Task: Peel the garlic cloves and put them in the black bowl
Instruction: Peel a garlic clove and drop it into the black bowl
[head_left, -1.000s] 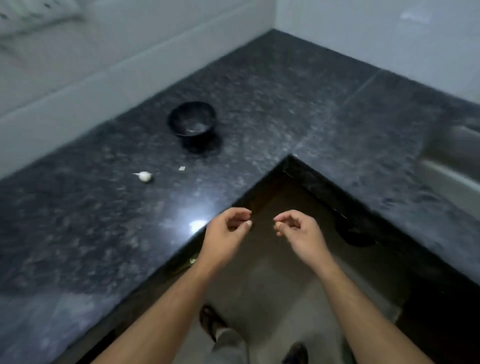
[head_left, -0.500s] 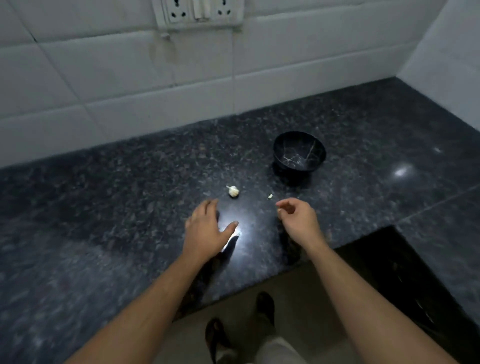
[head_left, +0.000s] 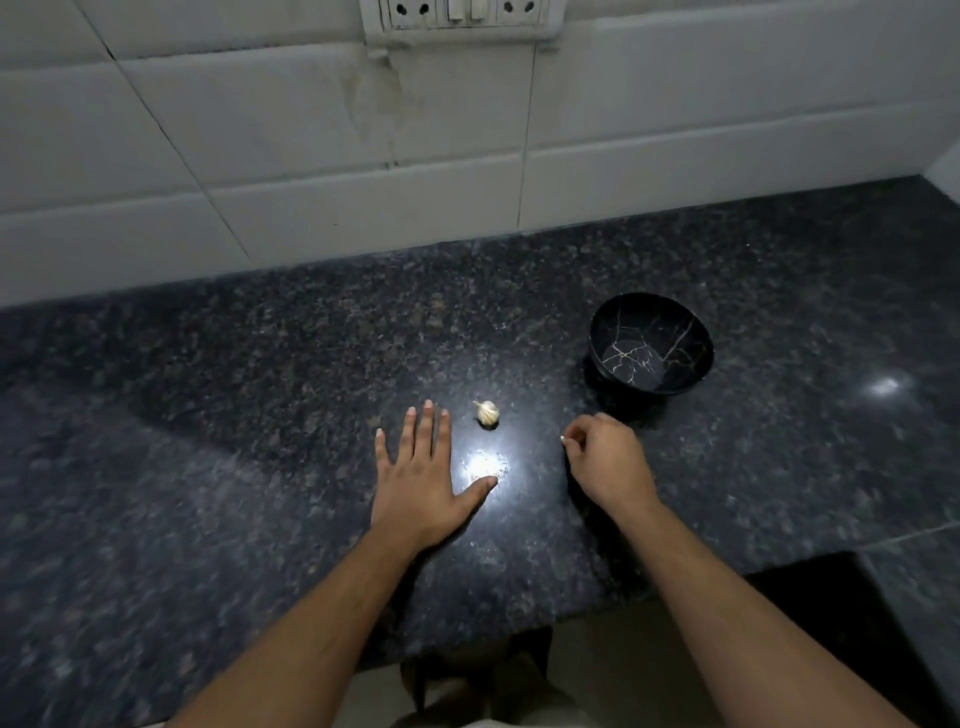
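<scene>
Lying flat and spread on the counter, the left hand (head_left: 422, 483) has the garlic bulb (head_left: 487, 413) just beyond its fingertips; the right hand (head_left: 605, 457) pinches a pale scrap that could drop short of the black bowl (head_left: 698, 332) beyond it.

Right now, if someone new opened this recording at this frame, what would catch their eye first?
Probably the small pale garlic bulb, alone on the dark speckled counter beside a bright glare spot. The left hand lies flat with straight fingers just left of the bulb, not touching it. The right hand is curled and seems to pinch a tiny pale bit, and the black bowl with thin gold crackle lines stands just behind it.
</scene>
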